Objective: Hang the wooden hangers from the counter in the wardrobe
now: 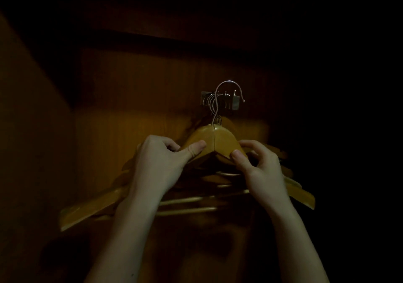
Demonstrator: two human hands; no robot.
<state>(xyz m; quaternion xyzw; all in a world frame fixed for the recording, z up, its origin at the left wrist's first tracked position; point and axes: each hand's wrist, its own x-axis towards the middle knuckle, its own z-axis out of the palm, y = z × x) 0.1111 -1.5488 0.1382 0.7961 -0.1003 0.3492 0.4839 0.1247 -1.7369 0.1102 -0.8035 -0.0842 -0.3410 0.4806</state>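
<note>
Left hand [161, 158] and right hand [259, 165] are raised into the wardrobe [130, 86], forearms angled up and inward. Hanger [214, 138] is gripped near its apex: left fingers curled over it with the thumb laid flat, right side pinched between thumb and fingers. Hook [226, 86] is arched over the rack [234, 105]; seating can't be told. Other hangers [301, 193] are hung behind.

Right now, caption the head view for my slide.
Left hand and right hand hold a wooden hanger at the metal rack, where other hangers already hang.
</note>
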